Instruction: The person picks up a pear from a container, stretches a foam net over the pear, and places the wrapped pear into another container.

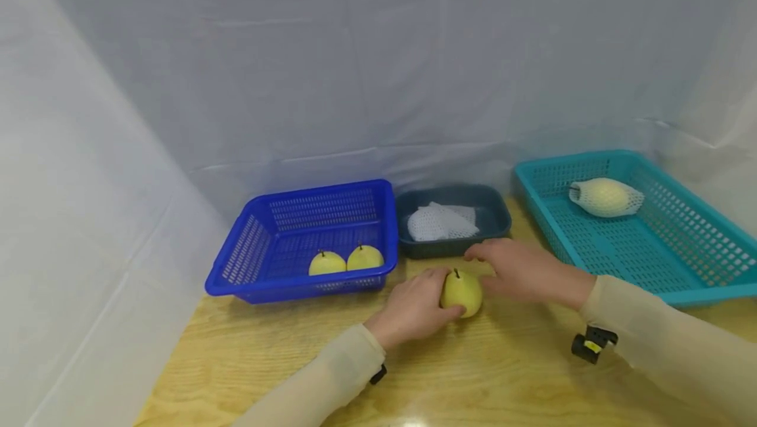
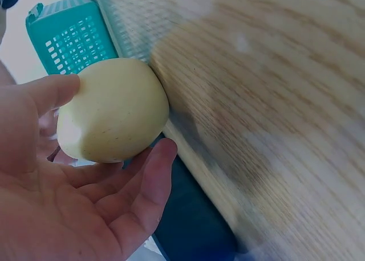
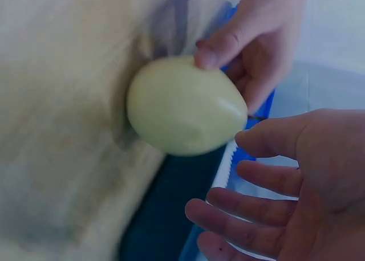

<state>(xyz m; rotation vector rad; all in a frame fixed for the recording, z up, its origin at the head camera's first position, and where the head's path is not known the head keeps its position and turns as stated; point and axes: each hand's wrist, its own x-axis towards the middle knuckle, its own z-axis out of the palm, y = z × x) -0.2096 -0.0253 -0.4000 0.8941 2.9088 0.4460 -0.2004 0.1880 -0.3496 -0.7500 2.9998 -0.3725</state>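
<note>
A yellow pear (image 1: 462, 293) with a dark stem stands at the wooden table, gripped from its left side by my left hand (image 1: 416, 305). In the left wrist view, the thumb lies on one side of the pear (image 2: 114, 110) and the fingers on the other. On the pear's right, my right hand (image 1: 520, 270) holds nothing. Its fingers are spread in the right wrist view, with the thumb close to the stem end of the pear (image 3: 185, 104); whether it touches cannot be told.
Two bare pears (image 1: 365, 257) lie in a blue basket (image 1: 248, 282) at left. A dark green tray (image 1: 497, 226) behind the hands contains white foam nets (image 1: 440, 222). In the teal basket (image 1: 568, 236) at right lies a pear in a foam net (image 1: 608, 198). White sheeting (image 1: 355, 72) stands behind.
</note>
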